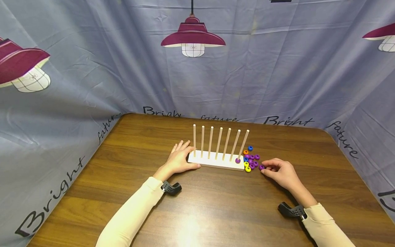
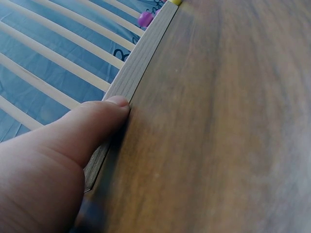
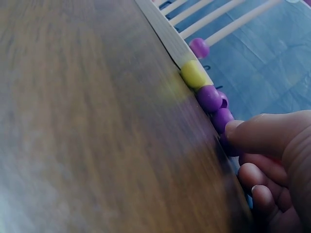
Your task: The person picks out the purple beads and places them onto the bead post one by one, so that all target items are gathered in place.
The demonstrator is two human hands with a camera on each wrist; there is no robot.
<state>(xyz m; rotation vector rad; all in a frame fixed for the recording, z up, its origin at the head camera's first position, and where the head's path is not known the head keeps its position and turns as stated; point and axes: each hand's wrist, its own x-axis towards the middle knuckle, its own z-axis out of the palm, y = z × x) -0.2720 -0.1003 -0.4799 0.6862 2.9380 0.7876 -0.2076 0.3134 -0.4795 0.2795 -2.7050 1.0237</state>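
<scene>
Blue-grey printed curtains (image 1: pixel 197 85) hang behind a wooden tabletop (image 1: pixel 172 212). We see one purple bead (image 1: pixel 261 167) just right of the loose beads (image 1: pixel 252 167), with the grip of the right hand (image 1: pixel 282 174) narrowed to a thumb-and-finger pinch on it. To their left stands the pegged rack (image 1: pixel 216 163), another purple bead (image 1: pixel 238 160) low on its rightmost peg (image 1: pixel 243 144). The left hand (image 1: pixel 179 160), fingers spread, touches its left end. We judge that a slack pinch could let the round bead roll away, and a careless nudge could scatter its neighbours.
</scene>
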